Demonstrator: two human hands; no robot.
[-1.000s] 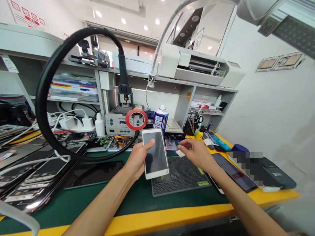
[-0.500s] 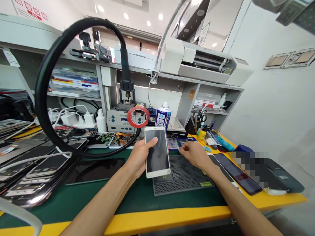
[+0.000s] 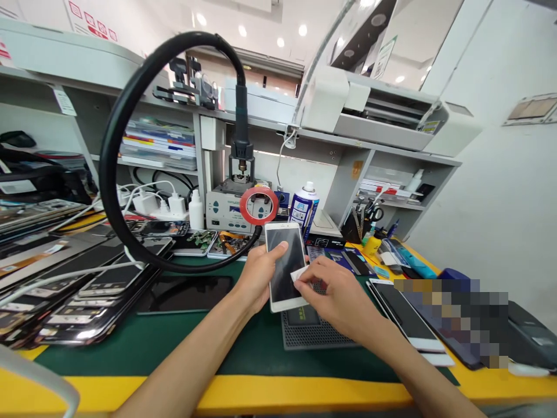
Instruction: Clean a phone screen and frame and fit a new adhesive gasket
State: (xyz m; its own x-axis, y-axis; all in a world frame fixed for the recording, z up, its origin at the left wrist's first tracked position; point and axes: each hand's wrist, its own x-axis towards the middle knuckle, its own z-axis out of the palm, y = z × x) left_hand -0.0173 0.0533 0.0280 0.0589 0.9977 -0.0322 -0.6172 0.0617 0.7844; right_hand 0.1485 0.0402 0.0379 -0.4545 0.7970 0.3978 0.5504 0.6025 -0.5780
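A white-framed smartphone [image 3: 285, 284] is held up in my left hand [image 3: 256, 278], its dark screen facing me. My left thumb lies across the screen and the fingers wrap behind the phone. My right hand [image 3: 337, 290] pinches a small white piece [image 3: 297, 274], perhaps a wipe or a bit of paper, at the lower right of the screen. The fingertips seem to touch the glass or hover very near it. Under the phone, a grey perforated mat [image 3: 300, 341] lies on the green work surface, partly hidden by my right hand.
A black hose [image 3: 107, 139] loops in front of a grey station [image 3: 221, 209]. A spray can [image 3: 303, 206] stands behind the phone. Stacked phone parts [image 3: 100, 296] and a dark glossy panel [image 3: 185, 293] lie left. Another white phone [image 3: 407, 313] rests right.
My right hand has moved left from beyond the mat to the phone, with the white piece now showing in its fingers. The view has shifted; my left hand still holds the phone.
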